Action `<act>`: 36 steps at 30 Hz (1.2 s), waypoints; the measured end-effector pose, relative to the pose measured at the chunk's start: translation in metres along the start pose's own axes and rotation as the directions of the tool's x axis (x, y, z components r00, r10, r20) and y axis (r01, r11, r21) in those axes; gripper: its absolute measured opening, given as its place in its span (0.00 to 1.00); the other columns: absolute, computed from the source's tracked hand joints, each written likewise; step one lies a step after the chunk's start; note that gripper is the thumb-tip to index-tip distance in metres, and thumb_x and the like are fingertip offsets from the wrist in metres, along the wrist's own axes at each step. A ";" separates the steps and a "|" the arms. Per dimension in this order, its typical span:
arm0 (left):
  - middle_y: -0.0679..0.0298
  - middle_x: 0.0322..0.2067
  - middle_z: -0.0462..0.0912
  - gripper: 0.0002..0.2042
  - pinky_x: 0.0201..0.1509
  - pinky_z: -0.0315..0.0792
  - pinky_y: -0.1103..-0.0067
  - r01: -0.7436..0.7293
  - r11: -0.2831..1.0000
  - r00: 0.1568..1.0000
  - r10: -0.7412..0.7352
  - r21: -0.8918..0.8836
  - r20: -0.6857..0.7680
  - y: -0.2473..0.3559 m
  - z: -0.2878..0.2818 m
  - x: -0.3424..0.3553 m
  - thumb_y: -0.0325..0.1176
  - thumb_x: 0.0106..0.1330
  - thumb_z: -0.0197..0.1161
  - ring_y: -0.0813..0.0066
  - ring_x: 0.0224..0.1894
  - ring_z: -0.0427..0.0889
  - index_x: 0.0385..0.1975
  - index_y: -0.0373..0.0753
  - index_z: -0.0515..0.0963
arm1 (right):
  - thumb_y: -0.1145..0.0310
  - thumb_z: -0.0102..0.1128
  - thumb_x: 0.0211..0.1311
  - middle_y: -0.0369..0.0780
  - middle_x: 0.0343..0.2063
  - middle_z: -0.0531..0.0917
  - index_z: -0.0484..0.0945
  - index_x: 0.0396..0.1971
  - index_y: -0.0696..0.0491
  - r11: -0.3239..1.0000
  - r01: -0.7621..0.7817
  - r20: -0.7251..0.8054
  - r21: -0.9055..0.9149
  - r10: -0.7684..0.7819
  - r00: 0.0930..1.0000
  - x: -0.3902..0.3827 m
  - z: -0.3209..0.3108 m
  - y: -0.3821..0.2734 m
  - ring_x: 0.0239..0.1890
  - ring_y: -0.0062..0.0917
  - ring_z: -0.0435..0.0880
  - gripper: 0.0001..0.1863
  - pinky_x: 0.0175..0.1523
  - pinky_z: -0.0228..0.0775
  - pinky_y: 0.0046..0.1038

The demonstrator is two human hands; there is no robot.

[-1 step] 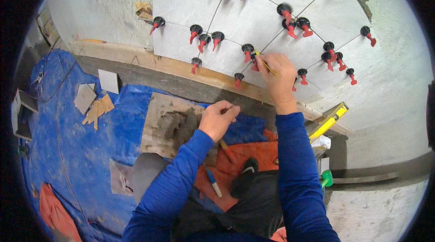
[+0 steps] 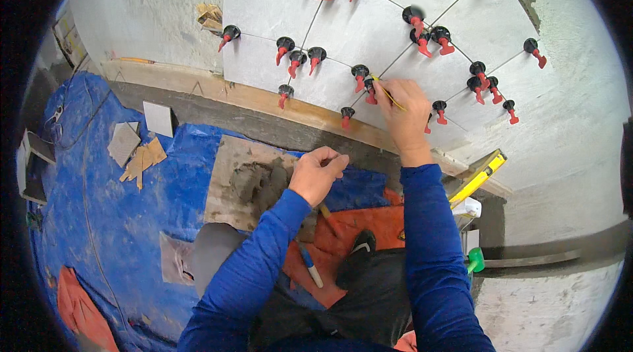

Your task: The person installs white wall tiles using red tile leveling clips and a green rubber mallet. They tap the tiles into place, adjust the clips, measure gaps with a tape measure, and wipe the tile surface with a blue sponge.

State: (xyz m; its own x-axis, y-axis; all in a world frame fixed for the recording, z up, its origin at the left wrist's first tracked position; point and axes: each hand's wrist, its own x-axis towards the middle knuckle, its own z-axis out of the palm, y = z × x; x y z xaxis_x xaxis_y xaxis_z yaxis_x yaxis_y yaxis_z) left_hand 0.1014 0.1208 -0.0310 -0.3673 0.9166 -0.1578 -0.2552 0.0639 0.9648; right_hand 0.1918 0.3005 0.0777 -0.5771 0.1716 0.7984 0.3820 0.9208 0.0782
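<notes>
Grey wall tiles (image 2: 369, 20) meet at thin joints dotted with black-and-red tile leveling clips (image 2: 316, 55). My right hand (image 2: 407, 105) is up at the lower tiles, its fingers closed around a thin yellow stick-like tool (image 2: 393, 99). The tool's tip is beside a leveling clip (image 2: 370, 91) near a joint crossing; the hand partly covers the clips around it. Lower and to the left, my left hand (image 2: 318, 174) hovers in front of the wall base, thumb and fingers pinched together. Whatever lies in that pinch, if anything, is too small to make out.
A wooden batten (image 2: 250, 96) runs beneath the tiles. Below lies a board with wet mortar (image 2: 254, 184) on a blue tarp (image 2: 132, 220), near an orange cloth (image 2: 376, 221) and a blue-and-white marker (image 2: 311, 266). A yellow spirit level (image 2: 480, 179) leans at the right.
</notes>
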 end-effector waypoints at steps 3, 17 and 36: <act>0.66 0.27 0.85 0.12 0.36 0.74 0.81 0.009 1.000 1.000 -0.009 0.012 0.009 0.001 -0.001 0.000 0.38 0.70 0.67 0.82 0.30 0.81 0.34 0.33 0.83 | 0.71 0.74 0.51 0.37 0.26 0.84 0.82 0.26 0.51 0.999 0.005 -0.021 0.039 -0.004 1.000 0.000 0.000 0.001 0.30 0.34 0.82 0.07 0.34 0.75 0.35; 0.66 0.28 0.85 0.12 0.39 0.74 0.82 -0.009 1.000 0.999 0.010 -0.024 0.034 0.006 -0.005 0.008 0.40 0.71 0.66 0.82 0.32 0.80 0.35 0.35 0.84 | 0.75 0.73 0.51 0.39 0.28 0.83 0.82 0.26 0.55 0.983 0.024 0.188 0.184 -0.060 0.980 0.016 -0.024 0.002 0.32 0.35 0.81 0.06 0.37 0.73 0.34; 0.68 0.30 0.82 0.11 0.30 0.78 0.80 -0.130 0.845 0.991 0.113 -0.518 -0.064 0.016 0.025 -0.029 0.42 0.80 0.56 0.79 0.28 0.80 0.41 0.42 0.77 | 0.69 0.61 0.58 0.43 0.55 0.79 0.79 0.58 0.54 0.975 -0.106 0.379 0.196 0.025 0.925 -0.077 -0.127 -0.108 0.46 0.38 0.78 0.25 0.49 0.76 0.37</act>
State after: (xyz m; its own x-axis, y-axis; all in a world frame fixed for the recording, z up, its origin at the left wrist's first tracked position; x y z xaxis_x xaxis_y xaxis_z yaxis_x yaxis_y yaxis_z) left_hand 0.1301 0.1051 -0.0055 -0.4506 0.8907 -0.0605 -0.6313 -0.2700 0.7270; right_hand 0.2864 0.1430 0.0836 -0.7977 0.3142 0.5147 0.2925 0.9480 -0.1255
